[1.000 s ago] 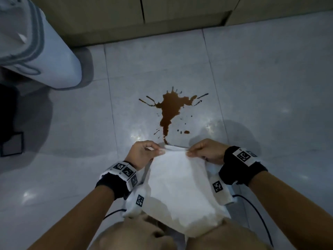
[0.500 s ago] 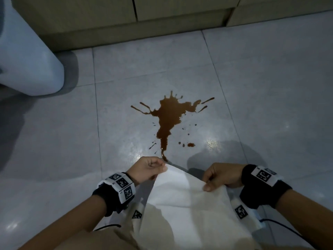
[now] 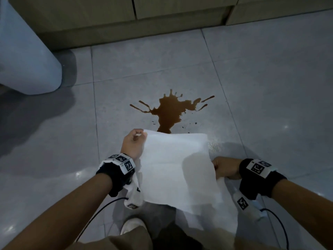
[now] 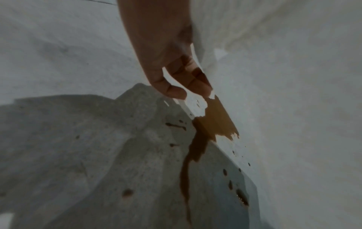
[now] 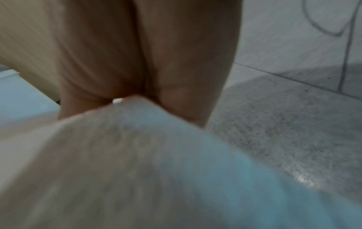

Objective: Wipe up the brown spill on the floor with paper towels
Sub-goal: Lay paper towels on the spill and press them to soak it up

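While my left hand (image 3: 134, 145) pinches the far left corner of the paper towel (image 3: 176, 168), its fingers (image 4: 188, 77) curl narrow round that edge, thumb on top in the left wrist view. My right hand (image 3: 226, 168) grips the towel's right edge lower down, nearer my body; its fingers (image 5: 182, 86) are closed tight on the paper in the right wrist view, which is blurred. The towel is white and spread open between both hands, held above the floor, its far edge level, its near part hanging down toward my legs. A shadow falls across its right middle.

The brown spill (image 3: 171, 112) lies on the grey tiled floor (image 3: 261, 87) just beyond the towel's far edge. From the head view the towel covers the spill's near tail; whether paper touches liquid I cannot tell. The spill has a wide blot with thin streaks running left and right, a narrow tail toward me, and small droplets (image 3: 195, 123) to its right. The left wrist view shows the tail (image 4: 186, 170) and drops on the tile, under the towel's shadow.

Both wrists wear black bands with white marker tags (image 3: 124, 162), cables trailing down. Beige trousers (image 3: 129, 239) and a white shoe (image 3: 133, 224) sit at the bottom. A white rounded container (image 3: 27, 56) stands on the floor at far left, well apart from the spill. Beige cabinet fronts (image 3: 126, 13) run along the top, behind the spill.
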A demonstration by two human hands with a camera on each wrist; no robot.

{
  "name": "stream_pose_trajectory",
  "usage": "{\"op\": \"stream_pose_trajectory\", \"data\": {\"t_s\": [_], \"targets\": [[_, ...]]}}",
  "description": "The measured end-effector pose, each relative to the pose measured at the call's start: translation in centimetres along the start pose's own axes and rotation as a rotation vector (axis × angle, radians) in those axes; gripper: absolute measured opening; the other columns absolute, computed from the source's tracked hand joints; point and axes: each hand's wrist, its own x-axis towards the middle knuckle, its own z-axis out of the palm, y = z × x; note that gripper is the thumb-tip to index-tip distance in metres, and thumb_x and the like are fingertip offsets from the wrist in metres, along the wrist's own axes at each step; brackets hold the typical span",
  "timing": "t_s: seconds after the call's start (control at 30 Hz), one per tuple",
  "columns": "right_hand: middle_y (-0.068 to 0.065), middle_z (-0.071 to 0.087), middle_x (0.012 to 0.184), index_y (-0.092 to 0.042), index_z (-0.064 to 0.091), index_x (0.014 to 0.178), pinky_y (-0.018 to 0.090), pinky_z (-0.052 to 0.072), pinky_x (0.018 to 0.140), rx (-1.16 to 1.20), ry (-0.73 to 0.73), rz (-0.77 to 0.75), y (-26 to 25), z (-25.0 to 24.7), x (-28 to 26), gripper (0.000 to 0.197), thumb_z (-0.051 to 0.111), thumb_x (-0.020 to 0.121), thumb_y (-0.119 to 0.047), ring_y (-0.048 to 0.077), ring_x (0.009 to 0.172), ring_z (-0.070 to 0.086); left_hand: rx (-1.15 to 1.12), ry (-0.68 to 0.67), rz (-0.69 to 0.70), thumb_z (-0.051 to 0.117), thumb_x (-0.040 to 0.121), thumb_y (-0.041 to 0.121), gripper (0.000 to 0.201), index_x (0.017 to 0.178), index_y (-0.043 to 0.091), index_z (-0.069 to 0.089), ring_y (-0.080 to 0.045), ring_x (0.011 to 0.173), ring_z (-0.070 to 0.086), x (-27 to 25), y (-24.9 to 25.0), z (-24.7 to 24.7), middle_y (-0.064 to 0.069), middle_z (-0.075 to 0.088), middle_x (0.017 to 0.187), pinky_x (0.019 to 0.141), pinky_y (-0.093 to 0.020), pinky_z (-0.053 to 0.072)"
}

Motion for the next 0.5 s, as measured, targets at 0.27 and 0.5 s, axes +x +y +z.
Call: {"op": "stream_pose_trajectory", "data": {"t_s": [0.27, 0.5], "targets": [[-0.013, 0.070, 0.058, -0.026, 0.073, 0.058, 0.012, 0.052, 0.066, -0.139, -0.125, 0.072, 0.6, -0.5, 0.4, 0.042, 0.066, 0.075, 0.011, -0.003, 0.059, 0.064, -0.054, 0.151, 0.020, 0.053, 0.093, 0.020, 0.006, 0.094, 0.015, 0.051, -0.020, 0.073, 0.048, 2.4, -0.8, 0.6, 0.003, 0.049, 0.069, 0.059, -0.017, 0.038], [-0.019, 0.068, 0.056, -0.032, 0.071, 0.063, 0.006, 0.047, 0.063, -0.279, -0.154, 0.101, 0.8, 0.2, -0.2, 0.039, 0.066, 0.078, 0.004, -0.008, 0.056, 0.062, -0.066, 0.168, 0.045, 0.055, 0.092, 0.015, 0.004, 0.095, 0.012, 0.056, -0.019, 0.084, 0.050, 3.3, -0.7, 0.6, -0.006, 0.057, 0.088, 0.055, -0.003, 0.037]]}}
